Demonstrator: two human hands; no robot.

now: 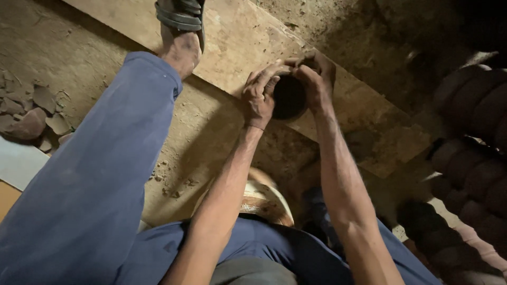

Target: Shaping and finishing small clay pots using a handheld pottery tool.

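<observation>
A small dark round clay pot (288, 97) rests on a long wooden plank (237, 37) that runs diagonally across the dirt floor. My left hand (259, 95) cups the pot's left side, fingers curled over its rim. On the other side my right hand (316, 79) wraps the right side and the top of the pot. Both hands are smeared with clay. The pot's far side is hidden by my fingers.
My left leg in blue trousers (105, 174) stretches to the plank, its sandalled foot (180, 31) on the wood. Broken clay shards (31, 113) lie at the left. Rows of dark clay pots (470, 158) stand at the right. A round object (264, 200) lies between my knees.
</observation>
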